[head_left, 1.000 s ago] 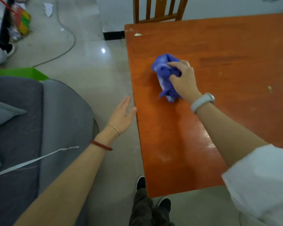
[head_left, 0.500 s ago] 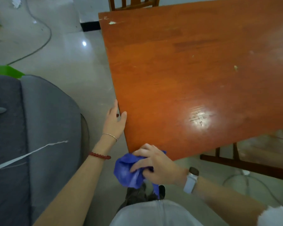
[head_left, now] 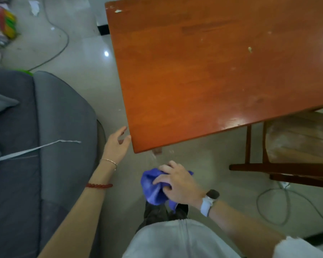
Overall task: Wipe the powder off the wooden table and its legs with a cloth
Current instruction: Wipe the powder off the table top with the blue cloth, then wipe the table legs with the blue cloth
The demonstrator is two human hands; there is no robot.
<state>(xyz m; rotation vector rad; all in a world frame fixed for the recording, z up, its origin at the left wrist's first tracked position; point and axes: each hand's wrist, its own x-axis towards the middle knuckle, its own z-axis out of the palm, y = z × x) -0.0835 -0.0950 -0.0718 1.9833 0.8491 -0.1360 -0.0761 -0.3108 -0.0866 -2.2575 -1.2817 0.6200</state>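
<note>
Head view. Cloth (head_left: 153,187), blue and bunched, now off the desk (head_left: 213,75) altogether and held below its near corner, above the floor and the person's own legs. A second ago, pressed on the top near the desk's left edge; half a second ago, just at the near edge. Right hand (head_left: 177,183) clamped on the cloth, fingers curled over the bundle, knuckles up, watch on the wrist. Left hand (head_left: 117,144) just beside the desk's near-left corner, fingers loosely spread, gripping nothing; whether the fingertips touch the edge, hard to tell. Earlier, resting further along that same left edge; since slid back toward the corner.

Top of the desk mostly glossy orange-brown, with pale specks scattered right of centre and a small chip of white at the far-left corner. Faint whitish haze also on the chair seat (head_left: 302,140) tucked under the desk's right side. Stub of a leg (head_left: 158,151) just visible under the near corner, pale flecks on the floor close by.

Judged from this: stroke across the top finished by sweeping off the near edge, and the cloth probably heading down to the leg next. Specks remaining on the right of the top suggest that part not yet done, so a return pass likely needed. Sofa (head_left: 35,146) well left of the desk, cable (head_left: 287,207) on the floor to the right.
</note>
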